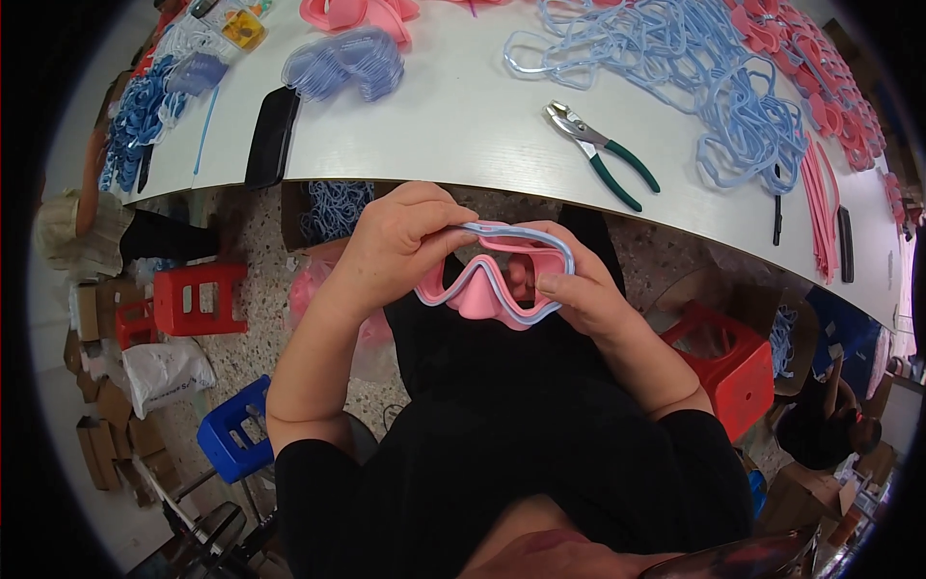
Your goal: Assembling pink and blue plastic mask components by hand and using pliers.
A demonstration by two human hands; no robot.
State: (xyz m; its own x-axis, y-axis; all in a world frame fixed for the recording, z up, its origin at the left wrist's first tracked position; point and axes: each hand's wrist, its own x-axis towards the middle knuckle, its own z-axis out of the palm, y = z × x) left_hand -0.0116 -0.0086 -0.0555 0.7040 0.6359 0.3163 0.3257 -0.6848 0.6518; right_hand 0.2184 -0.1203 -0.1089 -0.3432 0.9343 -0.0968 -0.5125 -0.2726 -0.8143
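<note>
Between my hands, just off the table's near edge, is a pink diving mask (477,298) with a light blue frame strip (521,233) running along its rim. My left hand (405,241) pinches the upper left of the rim, fingers and thumb closed on it. My right hand (582,280) is wrapped round the right side, with the thumb on the rim and fingertips showing through the eye opening. The pink nose pocket points toward me. Whether the blue strip is seated all the way round I cannot tell.
On the white table (415,135) lie green-handled pliers (603,154), a black phone (272,138), stacked clear lenses (345,64), tangled light blue frames (666,72) and pink mask skirts (810,68). Red stools (200,299) and a blue stool (236,429) stand around me. Other people sit at both sides.
</note>
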